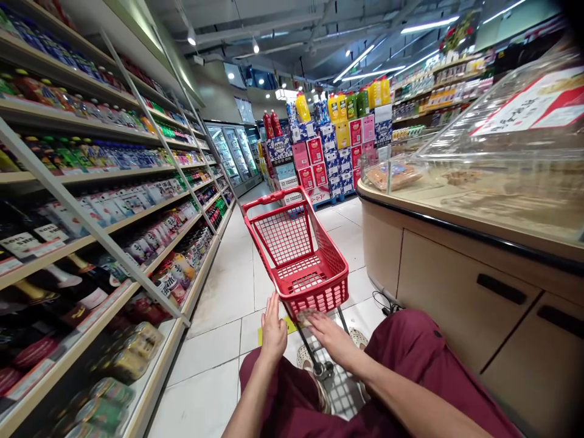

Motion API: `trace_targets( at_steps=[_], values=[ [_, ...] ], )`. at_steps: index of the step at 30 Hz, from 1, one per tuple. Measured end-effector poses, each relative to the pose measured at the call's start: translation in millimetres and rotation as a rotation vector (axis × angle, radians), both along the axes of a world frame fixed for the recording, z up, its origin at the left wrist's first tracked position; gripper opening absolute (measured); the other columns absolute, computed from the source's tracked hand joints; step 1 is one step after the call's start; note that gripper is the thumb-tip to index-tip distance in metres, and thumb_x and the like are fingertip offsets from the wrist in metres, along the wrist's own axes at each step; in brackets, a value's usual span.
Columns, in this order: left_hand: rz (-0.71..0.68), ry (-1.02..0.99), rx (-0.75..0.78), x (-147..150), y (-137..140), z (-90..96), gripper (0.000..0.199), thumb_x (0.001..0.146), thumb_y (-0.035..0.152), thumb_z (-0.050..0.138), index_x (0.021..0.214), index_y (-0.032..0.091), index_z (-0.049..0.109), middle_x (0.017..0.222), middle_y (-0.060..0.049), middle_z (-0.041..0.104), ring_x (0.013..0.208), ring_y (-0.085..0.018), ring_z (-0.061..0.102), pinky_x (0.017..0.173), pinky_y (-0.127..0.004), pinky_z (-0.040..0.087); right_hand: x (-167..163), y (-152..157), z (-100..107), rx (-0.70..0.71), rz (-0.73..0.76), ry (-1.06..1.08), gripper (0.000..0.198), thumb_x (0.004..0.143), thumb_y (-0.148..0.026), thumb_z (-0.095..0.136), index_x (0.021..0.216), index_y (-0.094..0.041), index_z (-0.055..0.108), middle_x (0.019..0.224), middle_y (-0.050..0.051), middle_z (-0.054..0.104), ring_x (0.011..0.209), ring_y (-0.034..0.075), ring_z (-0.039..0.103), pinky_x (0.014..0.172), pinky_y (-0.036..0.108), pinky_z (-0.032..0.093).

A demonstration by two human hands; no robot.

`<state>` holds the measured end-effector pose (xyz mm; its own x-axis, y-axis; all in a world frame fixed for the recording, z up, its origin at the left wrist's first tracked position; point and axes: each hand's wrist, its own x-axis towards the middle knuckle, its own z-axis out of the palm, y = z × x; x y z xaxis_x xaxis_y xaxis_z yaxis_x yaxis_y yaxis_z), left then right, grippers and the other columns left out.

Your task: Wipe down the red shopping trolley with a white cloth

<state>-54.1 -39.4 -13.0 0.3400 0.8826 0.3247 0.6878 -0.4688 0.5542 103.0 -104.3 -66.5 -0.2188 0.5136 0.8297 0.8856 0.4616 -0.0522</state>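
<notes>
the red shopping cart (320, 266) stands before the person on tiled floor (205, 392), its basket just beyond the fingertips. the left hand (274, 336) is unclenched beside a corner; the right hand (334, 339) covers a small pale item (303, 316), grip unclear. the cart has gridded walls and dark legs.

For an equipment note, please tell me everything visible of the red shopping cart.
The red shopping cart has a latticed, plastic-looking basket, a handle at its far end, and dark, wheeled, metal-looking legs. It stands upright on pale tiles between shelves and counter. The right hand is at its near wall, the left hand beside its corner; contact is unclear.
</notes>
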Motion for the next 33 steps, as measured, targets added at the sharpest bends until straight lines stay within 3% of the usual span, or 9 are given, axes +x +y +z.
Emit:
trace_targets(
  at_steps=[5,11,15,17,21,27,33],
  values=[
    [0.037,-0.029,0.082,6,-6,-11.1,0.069,0.067,0.001,0.032,0.133,0.019,0.025,0.140,-0.008,0.028,0.130,-0.019,0.020,0.105,-0.045,0.021,23,2,22,0.026,0.006,0.121,0.042,0.083,-0.008,0.039,0.124,-0.020,0.044,0.128,0.009,0.046,0.124,0.019,0.033,0.100,0.043,0.035],
    [0.036,0.052,0.219,11,-19,-16.9,0.073,0.067,-0.002,0.030,0.135,0.019,0.017,0.140,-0.010,0.027,0.130,-0.019,0.018,0.105,-0.047,0.019,12,-1,-3,-0.003,-0.001,0.048,0.038,0.085,-0.007,0.034,0.116,-0.018,0.052,0.110,0.007,0.060,0.115,0.014,0.045,0.094,0.032,0.044],
    [-0.011,0.095,0.322,21,-31,-19.6,0.074,0.069,-0.003,0.030,0.136,0.022,0.012,0.142,-0.009,0.024,0.131,-0.019,0.015,0.105,-0.049,0.016,31,-5,2,0.028,-0.047,0.105,0.039,0.084,-0.007,0.036,0.120,-0.017,0.049,0.122,0.009,0.052,0.122,0.019,0.035,0.098,0.041,0.038],
    [-0.053,0.115,0.352,30,-37,-21.0,0.075,0.069,-0.003,0.031,0.137,0.021,0.011,0.142,-0.009,0.022,0.131,-0.020,0.014,0.105,-0.049,0.016,41,-4,2,0.028,-0.096,0.111,0.038,0.084,-0.008,0.037,0.118,-0.018,0.050,0.121,0.009,0.053,0.121,0.019,0.037,0.097,0.042,0.040],
    [-0.166,0.197,0.366,41,-45,-26.6,0.079,0.065,-0.005,0.031,0.137,0.021,0.009,0.142,-0.010,0.023,0.131,-0.021,0.012,0.104,-0.051,0.018,53,-6,-14,-0.011,-0.108,0.051,0.035,0.086,-0.009,0.033,0.110,-0.019,0.057,0.103,0.008,0.064,0.108,0.016,0.051,0.086,0.034,0.049],
    [-0.190,0.205,0.364,49,-47,-33.2,0.081,0.063,-0.006,0.031,0.137,0.020,0.009,0.142,-0.010,0.023,0.131,-0.021,0.010,0.104,-0.052,0.018,73,-4,10,0.032,-0.080,0.176,0.037,0.086,-0.012,0.037,0.120,-0.020,0.048,0.122,0.009,0.052,0.121,0.019,0.037,0.099,0.045,0.036],
    [-0.227,0.248,0.327,57,-47,-32.0,0.082,0.061,-0.007,0.031,0.136,0.018,0.014,0.141,-0.010,0.023,0.131,-0.021,0.010,0.103,-0.051,0.019,86,-5,0,-0.061,-0.070,0.085,0.032,0.086,-0.016,0.039,0.114,-0.021,0.053,0.103,0.007,0.062,0.106,0.017,0.051,0.089,0.037,0.046]
  ],
)
